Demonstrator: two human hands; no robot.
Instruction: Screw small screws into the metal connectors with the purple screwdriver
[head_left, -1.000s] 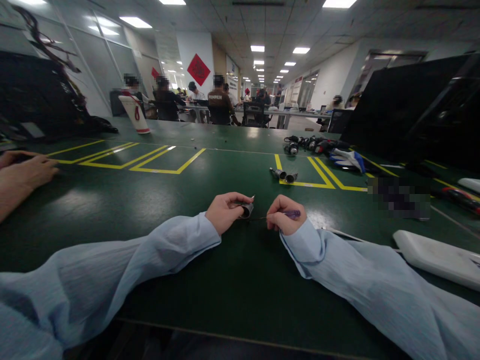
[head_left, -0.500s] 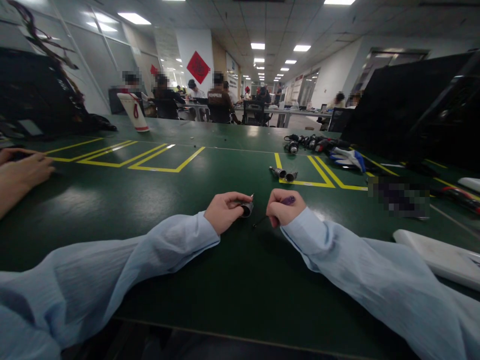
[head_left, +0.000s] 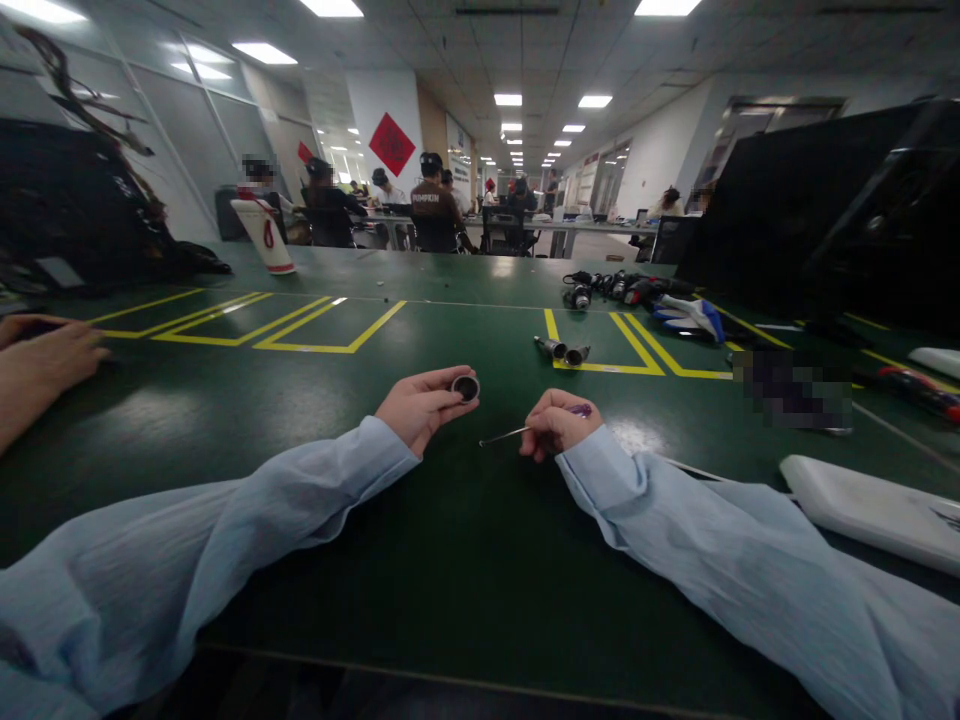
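In the head view my left hand (head_left: 414, 408) pinches a small round hollow metal part (head_left: 468, 389) between thumb and fingers. The part's dark open end faces me. My right hand (head_left: 555, 424) is closed around the purple handle of a thin screwdriver (head_left: 503, 437), whose slim shaft points left. Its tip is just below and right of the metal part, apart from it. Two similar metal pieces (head_left: 576, 355) lie on the green table (head_left: 465, 560) beyond my hands.
Dark cylindrical parts (head_left: 579, 296) and blue-white gloves (head_left: 688, 318) lie at the back right. A white object (head_left: 862, 505) sits by my right sleeve. Another person's hand (head_left: 56, 355) is at the left. A paper cup (head_left: 264, 238) stands at the far left; yellow tape marks the table.
My left hand has moved left and up, turning the metal part's opening toward me. The screwdriver has swung flatter, its tip now further left; my right hand has shifted slightly.
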